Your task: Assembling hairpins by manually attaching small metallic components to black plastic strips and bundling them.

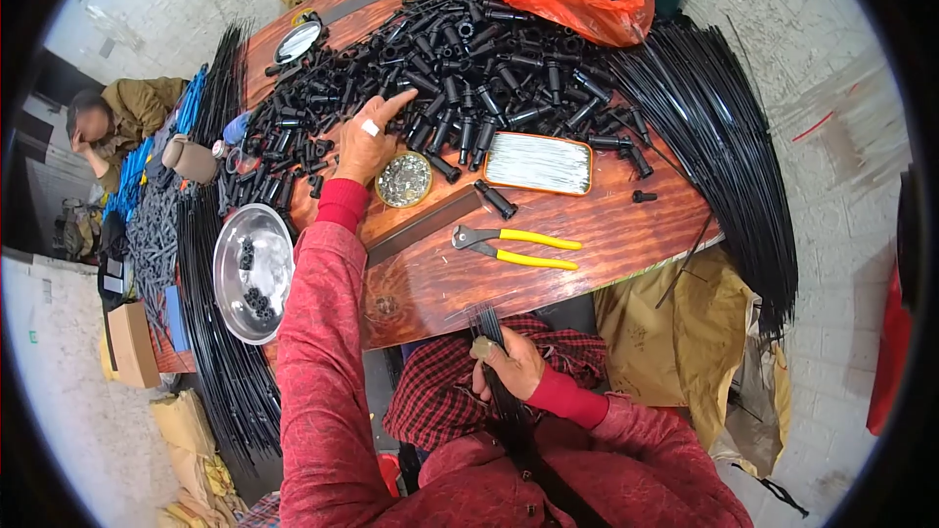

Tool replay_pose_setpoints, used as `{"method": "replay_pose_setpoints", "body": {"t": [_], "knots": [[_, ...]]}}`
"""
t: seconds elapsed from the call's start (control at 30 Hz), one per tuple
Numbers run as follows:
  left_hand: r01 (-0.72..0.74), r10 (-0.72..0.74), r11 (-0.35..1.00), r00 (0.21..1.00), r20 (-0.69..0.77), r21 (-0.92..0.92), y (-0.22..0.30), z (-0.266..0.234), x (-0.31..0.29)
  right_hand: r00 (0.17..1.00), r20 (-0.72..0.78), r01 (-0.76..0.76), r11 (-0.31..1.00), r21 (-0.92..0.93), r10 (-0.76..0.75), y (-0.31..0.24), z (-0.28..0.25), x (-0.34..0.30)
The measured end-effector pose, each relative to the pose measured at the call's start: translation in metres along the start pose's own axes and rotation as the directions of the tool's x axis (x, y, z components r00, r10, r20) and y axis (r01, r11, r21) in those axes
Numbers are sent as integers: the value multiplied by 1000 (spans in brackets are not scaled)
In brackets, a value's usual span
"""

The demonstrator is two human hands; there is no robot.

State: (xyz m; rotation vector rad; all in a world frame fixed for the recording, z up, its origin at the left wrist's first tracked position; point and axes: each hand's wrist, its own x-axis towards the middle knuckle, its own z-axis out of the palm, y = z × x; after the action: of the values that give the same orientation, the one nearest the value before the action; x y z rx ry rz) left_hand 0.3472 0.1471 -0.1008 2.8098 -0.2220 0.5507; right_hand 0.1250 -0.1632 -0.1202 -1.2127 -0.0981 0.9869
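My left hand [364, 149] reaches over the table to the near edge of a heap of black plastic tube fittings [469, 68]. Its index finger is stretched out, white tape is wrapped on a finger, and nothing shows in its grasp. Beside its wrist sits a round tin [427, 198] of small shiny bits. Low at the table's front edge, my right hand [514, 364] is closed round a bundle of thin black rods [486, 325] in front of my body. Yellow-handled pliers [518, 245] lie on the wood beyond it.
A rectangular tin [537, 190] holds thin silvery pins. A dark bar [425, 225] lies near the front edge. The metal bowl [227, 303] at left contains black pieces. Long black rods [724, 137] overhang at right. An orange bag [616, 24] stands far back; a person [117, 127] sits left.
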Motion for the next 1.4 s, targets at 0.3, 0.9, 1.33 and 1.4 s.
{"method": "replay_pose_setpoints", "body": {"t": [0.3,0.9,1.33,1.4], "knots": [[174,-180,983,980,-90,-63,-25,2,-6,1000,-12,3,1000,7,-3,2,-3,1],[94,-85,991,992,-88,100,-1,12,6,1000,-18,-25,1000,-12,25,3,-3,-1],[365,-448,748,894,-16,-553,-9,-38,-30,991,75,108,994,-12,-106,-7,11,-22],[413,-512,531,852,108,-739,36,-57,-46,991,68,120,993,-4,-119,-9,13,-29]]}}
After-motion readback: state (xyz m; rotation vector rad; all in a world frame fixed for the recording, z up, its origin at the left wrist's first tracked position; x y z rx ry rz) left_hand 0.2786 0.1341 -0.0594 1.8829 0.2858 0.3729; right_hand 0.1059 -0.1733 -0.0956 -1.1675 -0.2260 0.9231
